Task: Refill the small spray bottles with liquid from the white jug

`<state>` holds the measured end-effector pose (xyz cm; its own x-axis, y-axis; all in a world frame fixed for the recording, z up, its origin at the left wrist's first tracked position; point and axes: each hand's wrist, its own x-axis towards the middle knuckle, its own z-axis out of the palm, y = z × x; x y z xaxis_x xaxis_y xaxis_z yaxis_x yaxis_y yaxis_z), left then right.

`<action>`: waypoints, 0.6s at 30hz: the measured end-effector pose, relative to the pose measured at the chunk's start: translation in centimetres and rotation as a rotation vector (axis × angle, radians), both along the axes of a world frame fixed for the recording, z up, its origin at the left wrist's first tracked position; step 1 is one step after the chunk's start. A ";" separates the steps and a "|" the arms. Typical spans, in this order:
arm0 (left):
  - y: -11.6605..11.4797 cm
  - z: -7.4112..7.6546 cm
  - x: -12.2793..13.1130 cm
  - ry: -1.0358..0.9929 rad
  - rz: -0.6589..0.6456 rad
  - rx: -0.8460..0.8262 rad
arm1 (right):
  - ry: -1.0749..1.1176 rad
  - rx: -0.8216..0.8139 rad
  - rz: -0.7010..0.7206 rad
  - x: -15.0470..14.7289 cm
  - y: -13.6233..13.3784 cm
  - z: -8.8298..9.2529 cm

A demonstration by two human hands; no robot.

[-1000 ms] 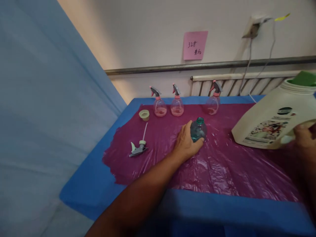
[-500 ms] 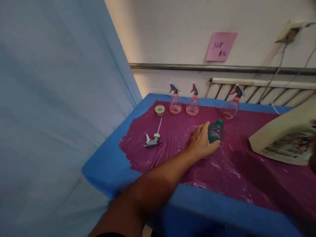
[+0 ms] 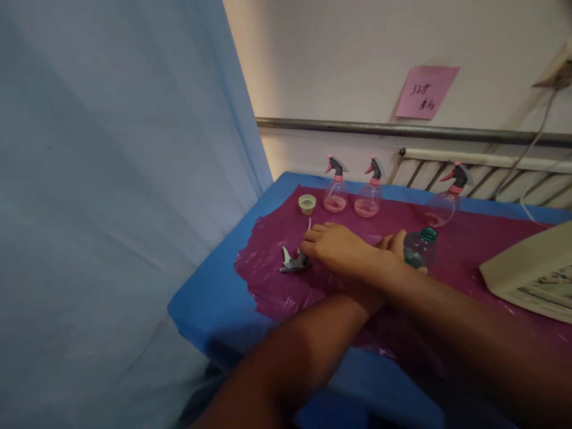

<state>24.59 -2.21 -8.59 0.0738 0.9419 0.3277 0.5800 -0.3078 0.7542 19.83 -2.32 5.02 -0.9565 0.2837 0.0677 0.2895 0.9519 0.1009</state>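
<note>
Stretched out from the lower left, my left hand (image 3: 393, 245) is closed round a clear, green-tinted bottle (image 3: 419, 250) with an open neck, upright on the purple sheet. My right arm crosses over the left one. At its end my right hand (image 3: 333, 245) has its fingers curled over the collar of a grey and white trigger spray head (image 3: 295, 262), which lies on its side. The fingers hide part of the spray head; the tip of its tube shows behind them. A small pale cup (image 3: 307, 204) stands just beyond.
Two spray bottles with pink liquid, one (image 3: 335, 193) beside another (image 3: 369, 198), stand at the back. A third spray bottle (image 3: 442, 207) is farther right. A large cream jug (image 3: 531, 268) is at the right. A blue curtain (image 3: 134, 179) hangs left of the blue table (image 3: 201, 286).
My right hand has come in from the right, over my left arm, to the spray head. My left hand still holds the bottle. The view has shifted slightly left.
</note>
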 end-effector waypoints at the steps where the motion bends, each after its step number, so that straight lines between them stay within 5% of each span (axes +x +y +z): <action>1: 0.0 -0.2 -0.2 0.000 -0.037 -0.003 | -0.026 -0.003 0.021 -0.9 0.4 -0.5; 11: -0.1 0.9 -0.9 -0.050 -0.122 -0.060 | -0.063 -0.016 0.067 -2.8 2.3 -3.4; 18: -0.4 1.7 -1.9 0.017 -0.073 -0.036 | 0.242 0.019 0.005 -0.9 1.4 -1.6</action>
